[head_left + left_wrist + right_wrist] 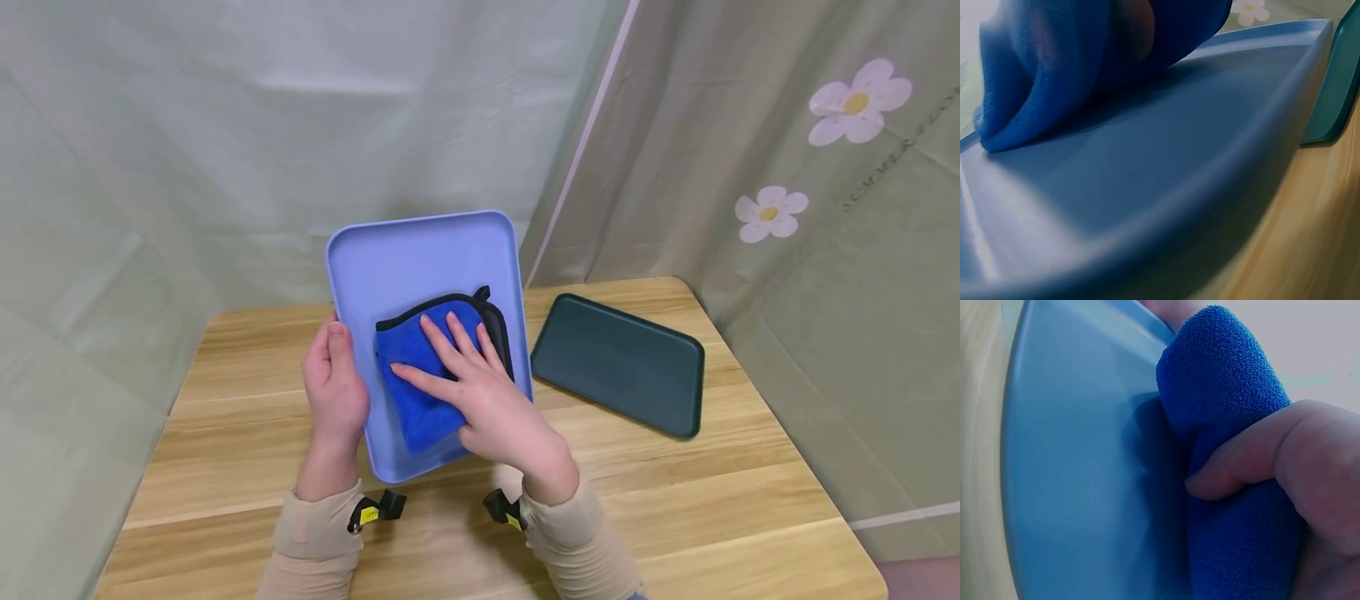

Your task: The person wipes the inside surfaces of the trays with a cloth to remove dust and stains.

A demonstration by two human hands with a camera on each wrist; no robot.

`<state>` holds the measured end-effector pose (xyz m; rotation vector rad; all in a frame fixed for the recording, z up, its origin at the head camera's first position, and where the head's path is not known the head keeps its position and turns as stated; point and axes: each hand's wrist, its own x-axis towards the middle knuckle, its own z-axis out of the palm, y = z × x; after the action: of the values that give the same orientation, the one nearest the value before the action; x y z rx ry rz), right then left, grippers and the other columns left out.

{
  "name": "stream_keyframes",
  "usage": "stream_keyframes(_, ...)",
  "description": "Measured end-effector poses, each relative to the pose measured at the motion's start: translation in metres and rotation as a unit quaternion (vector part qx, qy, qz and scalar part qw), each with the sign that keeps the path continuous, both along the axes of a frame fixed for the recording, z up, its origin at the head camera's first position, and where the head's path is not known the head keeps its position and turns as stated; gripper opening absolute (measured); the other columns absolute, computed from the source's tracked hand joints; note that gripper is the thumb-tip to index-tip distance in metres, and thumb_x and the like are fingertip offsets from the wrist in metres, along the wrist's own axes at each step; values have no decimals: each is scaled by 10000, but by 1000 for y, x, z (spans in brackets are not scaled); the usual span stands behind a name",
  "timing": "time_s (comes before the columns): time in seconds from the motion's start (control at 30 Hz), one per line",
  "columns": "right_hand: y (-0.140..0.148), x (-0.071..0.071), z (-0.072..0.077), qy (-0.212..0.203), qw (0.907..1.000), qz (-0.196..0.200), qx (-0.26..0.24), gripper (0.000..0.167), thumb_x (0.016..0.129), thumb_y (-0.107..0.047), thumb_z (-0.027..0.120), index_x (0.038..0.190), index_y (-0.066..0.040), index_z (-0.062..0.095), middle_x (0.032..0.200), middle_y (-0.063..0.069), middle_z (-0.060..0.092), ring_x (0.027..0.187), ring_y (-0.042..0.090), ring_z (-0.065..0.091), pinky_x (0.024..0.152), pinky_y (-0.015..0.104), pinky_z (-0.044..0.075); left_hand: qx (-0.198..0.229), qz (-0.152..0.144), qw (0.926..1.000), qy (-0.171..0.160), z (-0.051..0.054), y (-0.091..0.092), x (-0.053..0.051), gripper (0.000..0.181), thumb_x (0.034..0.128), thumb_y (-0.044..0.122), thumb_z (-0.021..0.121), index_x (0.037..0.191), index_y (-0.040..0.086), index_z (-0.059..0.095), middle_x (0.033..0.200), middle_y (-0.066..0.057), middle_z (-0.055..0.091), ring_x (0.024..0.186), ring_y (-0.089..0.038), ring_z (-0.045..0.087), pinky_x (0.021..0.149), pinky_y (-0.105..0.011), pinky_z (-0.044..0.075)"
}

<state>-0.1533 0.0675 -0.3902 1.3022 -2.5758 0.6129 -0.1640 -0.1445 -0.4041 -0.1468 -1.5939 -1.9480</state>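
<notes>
A light blue rectangular tray (420, 258) is raised above the table and tilted. My left hand (335, 387) grips its left edge, with the thumb over the rim. A folded blue cloth (412, 408) with black edging and a small black loop lies against the tray's inner face. Spread over that cloth, my right hand (495, 404) presses with nearly straight fingers. In the right wrist view, the right thumb (1241, 462) lies across the fuzzy cloth (1222, 375). The left wrist view has the cloth (1041, 81) bunched up on the tray (1166, 169); the left hand is out of sight there.
A dark green tray (618, 367) lies flat on the wooden table (225, 417), right of the blue one. Pale curtains (300, 125) hang behind and along both sides. Small black devices (390, 504) are strapped at both wrists.
</notes>
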Motion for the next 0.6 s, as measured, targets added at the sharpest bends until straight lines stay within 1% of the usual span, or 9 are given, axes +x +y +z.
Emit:
stream_keyframes(0.07, -2, 2, -1, 38, 10000, 37, 36, 1161, 662, 207, 668, 1658, -333, 417, 1792, 18, -88, 1631, 310, -137, 1284, 579, -59, 44, -43, 9999, 80, 0, 1, -1, 374, 1169, 220, 431, 1170, -58, 682, 1163, -73, 717, 1056, -212, 668, 934, -279, 549)
stream_keyframes(0.13, -5, 4, -1, 44, 9999, 65, 96, 1148, 672, 197, 680, 1656, -335, 420, 1791, 13, -91, 1631, 306, -137, 1284, 579, -57, 89, -112, 9998, 166, 0, 3, -1, 371, 1169, 206, 428, 1155, -71, 673, 1176, -80, 717, 1094, -225, 654, 966, -286, 531)
stream_keyframes(0.2, -8, 6, -1, 58, 9998, 96, 160, 1139, 678, 184, 686, 1655, -338, 422, 1789, 12, -95, 1631, 303, -133, 1285, 578, -52, 138, -144, 9996, 205, 0, 3, -1, 346, 1168, 178, 418, 1100, -43, 675, 1150, -78, 719, 1077, -222, 655, 952, -285, 535)
stream_keyframes(0.27, -10, 7, -2, 62, 9997, 135, 190, 1136, 680, 181, 687, 1654, -340, 423, 1787, 13, -93, 1631, 302, -129, 1285, 574, -55, 190, -160, 9995, 215, 0, 4, -1, 338, 1166, 162, 417, 1010, -26, 651, 1104, -70, 713, 1038, -208, 656, 914, -281, 545)
stream_keyframes(0.33, -12, 8, -2, 67, 9996, 179, 203, 1135, 681, 178, 689, 1654, -340, 422, 1787, 15, -92, 1632, 304, -123, 1286, 570, -58, 181, -147, 9996, 170, 1, 3, -1, 336, 1166, 182, 427, 989, -4, 643, 1072, -63, 697, 1009, -198, 651, 882, -273, 550)
stream_keyframes(0.4, -13, 9, -2, 86, 9996, 199, 183, 1137, 677, 178, 690, 1654, -336, 422, 1788, 20, -88, 1633, 306, -120, 1287, 567, -57, 153, -129, 9997, 138, 1, 2, 0, 348, 1167, 205, 438, 1049, -18, 678, 1074, -63, 702, 997, -194, 664, 864, -268, 558)
stream_keyframes(0.47, -14, 9, -2, 104, 9997, 181, 158, 1135, 673, 182, 687, 1651, -333, 429, 1789, 20, -85, 1634, 307, -116, 1288, 567, -55, 121, -155, 9998, 104, 2, 1, 2, 383, 1166, 242, 450, 1185, -46, 703, 1082, -74, 711, 987, -194, 681, 846, -267, 570)
stream_keyframes(0.53, -14, 9, -1, 116, 9997, 158, 153, 1135, 669, 181, 684, 1649, -331, 432, 1790, 21, -87, 1634, 311, -118, 1287, 569, -55, 126, -204, 9997, 84, 3, 1, 3, 412, 1166, 254, 454, 1312, -56, 684, 1114, -90, 722, 980, -205, 697, 829, -271, 583)
stream_keyframes(0.6, -14, 9, -1, 129, 9997, 143, 157, 1132, 669, 176, 684, 1650, -329, 431, 1790, 22, -93, 1633, 315, -124, 1286, 571, -57, 108, -198, 9997, 80, 5, 2, 2, 400, 1164, 256, 458, 1221, -60, 697, 1085, -87, 717, 955, -196, 695, 816, -269, 580)
